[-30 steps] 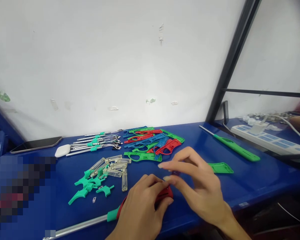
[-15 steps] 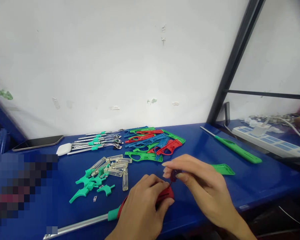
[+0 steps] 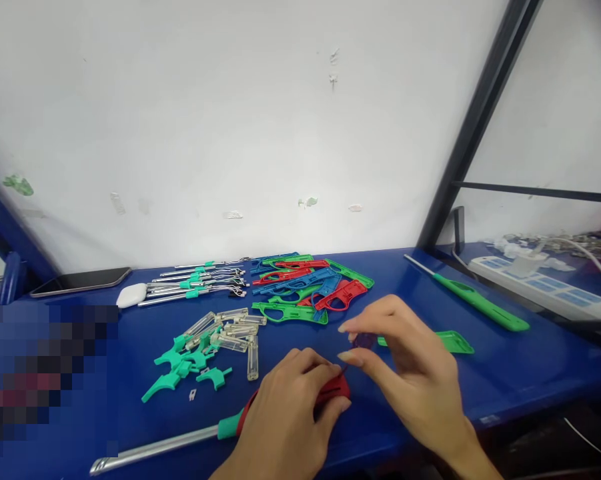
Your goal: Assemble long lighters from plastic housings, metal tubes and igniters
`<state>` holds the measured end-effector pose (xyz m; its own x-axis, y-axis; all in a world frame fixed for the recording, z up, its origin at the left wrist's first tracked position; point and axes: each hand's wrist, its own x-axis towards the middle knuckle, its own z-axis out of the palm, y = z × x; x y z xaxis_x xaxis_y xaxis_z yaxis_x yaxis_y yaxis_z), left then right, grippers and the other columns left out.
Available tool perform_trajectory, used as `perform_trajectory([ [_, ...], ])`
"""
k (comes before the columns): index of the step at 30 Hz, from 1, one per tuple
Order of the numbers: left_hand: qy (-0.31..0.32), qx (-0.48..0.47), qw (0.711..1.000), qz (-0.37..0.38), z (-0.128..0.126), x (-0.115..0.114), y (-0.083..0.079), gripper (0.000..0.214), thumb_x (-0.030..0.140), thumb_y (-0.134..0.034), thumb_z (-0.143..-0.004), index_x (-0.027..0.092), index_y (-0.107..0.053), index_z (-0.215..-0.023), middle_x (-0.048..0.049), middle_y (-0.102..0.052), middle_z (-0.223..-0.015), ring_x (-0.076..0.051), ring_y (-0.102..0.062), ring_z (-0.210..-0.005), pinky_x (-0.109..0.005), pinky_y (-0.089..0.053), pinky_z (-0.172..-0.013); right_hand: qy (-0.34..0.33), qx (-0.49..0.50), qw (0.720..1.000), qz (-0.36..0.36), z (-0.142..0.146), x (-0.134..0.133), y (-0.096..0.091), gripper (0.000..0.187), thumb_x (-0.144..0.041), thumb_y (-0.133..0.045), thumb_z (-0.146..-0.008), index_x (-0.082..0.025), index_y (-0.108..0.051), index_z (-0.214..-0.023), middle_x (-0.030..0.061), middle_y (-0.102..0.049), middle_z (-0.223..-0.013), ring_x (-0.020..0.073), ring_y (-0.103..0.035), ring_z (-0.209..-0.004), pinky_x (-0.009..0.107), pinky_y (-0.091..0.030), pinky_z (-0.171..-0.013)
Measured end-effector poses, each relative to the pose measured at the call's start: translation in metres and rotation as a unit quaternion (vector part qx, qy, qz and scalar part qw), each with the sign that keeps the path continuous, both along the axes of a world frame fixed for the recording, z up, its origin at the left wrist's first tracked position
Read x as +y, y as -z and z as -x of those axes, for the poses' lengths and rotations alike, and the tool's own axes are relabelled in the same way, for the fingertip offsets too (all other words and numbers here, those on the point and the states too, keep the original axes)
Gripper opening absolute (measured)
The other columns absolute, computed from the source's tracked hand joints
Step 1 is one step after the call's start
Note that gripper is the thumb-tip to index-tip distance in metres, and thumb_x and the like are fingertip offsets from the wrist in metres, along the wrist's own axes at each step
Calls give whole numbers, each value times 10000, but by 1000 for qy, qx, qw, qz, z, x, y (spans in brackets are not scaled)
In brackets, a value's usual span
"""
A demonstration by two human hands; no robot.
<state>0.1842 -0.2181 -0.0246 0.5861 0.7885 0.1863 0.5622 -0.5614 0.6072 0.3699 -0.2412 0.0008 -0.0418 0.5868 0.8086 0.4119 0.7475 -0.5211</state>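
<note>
My left hand (image 3: 287, 417) is wrapped over the red body of a long-nosed gas lighter (image 3: 336, 387), pressing it to the table. Its metal tube and teal collar stick out to the left. My right hand (image 3: 423, 370) curls around the dark purple handle of a small screwdriver (image 3: 364, 341), thumb and forefinger loosely spaced about it. The screwdriver's thin shaft slants down to the lighter's end beside my left fingertips; its tip is hidden. Behind my right hand lies a green casing half (image 3: 455, 342).
Green, red and blue casing halves (image 3: 290, 312) are piled at the back. Left of them lie metal tubes with wires (image 3: 180, 293), clear fuel tanks (image 3: 253, 357) and teal triggers (image 3: 163, 385). A phone (image 3: 80, 282), white case (image 3: 131, 295), green lighter (image 3: 480, 303) and power strip (image 3: 545, 283) stand around.
My right thumb and forefinger have spread wider around the screwdriver handle, and that hand has risen slightly. My left hand keeps its hold on the lighter. The view has shifted slightly.
</note>
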Motion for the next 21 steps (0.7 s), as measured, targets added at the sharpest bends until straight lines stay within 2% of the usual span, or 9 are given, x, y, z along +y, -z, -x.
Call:
perform_trajectory([
  [4,1,1,1000,3,0,0,1,220,173,-762,-947,260,-795,-1147,-36,-748,-1169,-279,-719,-1093,-501,-563,-1041,-51,-12,998,36,-2,0,0,389,-139,-489,-1110,-356,-716,-1340,15,-741,-1162,160,-700,-1016,298,-587,-849],
  [6,0,2,1000,4,0,0,1,229,170,-761,-948,263,-794,-1155,-36,-747,-1180,-277,-720,-1101,-518,-542,-1079,-70,8,997,39,-2,1,0,405,-112,-530,-1089,-376,-713,-1336,-3,-736,-1096,150,-699,-973,286,-588,-823],
  [10,-4,6,1000,6,0,-1,0,268,160,-757,-947,272,-790,-1188,-39,-745,-1160,-274,-725,-1078,-528,-532,-1090,-35,11,999,39,0,0,-1,334,-124,-689,-1013,-373,-765,-1223,-13,-671,-1034,137,-669,-934,258,-576,-808],
  [14,-6,4,1000,11,0,-1,-1,239,167,-763,-945,269,-794,-1159,-32,-749,-1159,-275,-721,-1088,-482,-568,-1020,-64,-4,995,70,-2,-2,-2,337,-152,-559,-1090,-367,-742,-1274,-2,-748,-1137,148,-704,-1049,264,-587,-862],
  [17,-3,2,1000,13,0,0,-1,231,167,-759,-949,268,-790,-1155,-28,-748,-1198,-273,-718,-1121,-501,-537,-1074,-91,23,994,63,-3,-2,-1,347,-133,-582,-1078,-390,-742,-1248,-34,-764,-1046,130,-715,-950,253,-589,-819],
  [19,-3,2,1000,13,1,-1,-1,239,167,-757,-951,270,-786,-1164,-29,-746,-1212,-273,-718,-1128,-508,-524,-1092,-65,31,997,37,-2,-1,-1,326,-128,-662,-1035,-392,-764,-1197,-44,-747,-997,127,-699,-914,245,-582,-799],
  [21,-2,3,1000,11,1,-1,-1,230,172,-758,-951,268,-787,-1157,-30,-747,-1193,-273,-717,-1115,-490,-538,-1065,-36,13,999,32,-2,-1,-1,334,-136,-669,-1032,-391,-773,-1222,-30,-761,-1068,140,-707,-1000,254,-585,-860],
])
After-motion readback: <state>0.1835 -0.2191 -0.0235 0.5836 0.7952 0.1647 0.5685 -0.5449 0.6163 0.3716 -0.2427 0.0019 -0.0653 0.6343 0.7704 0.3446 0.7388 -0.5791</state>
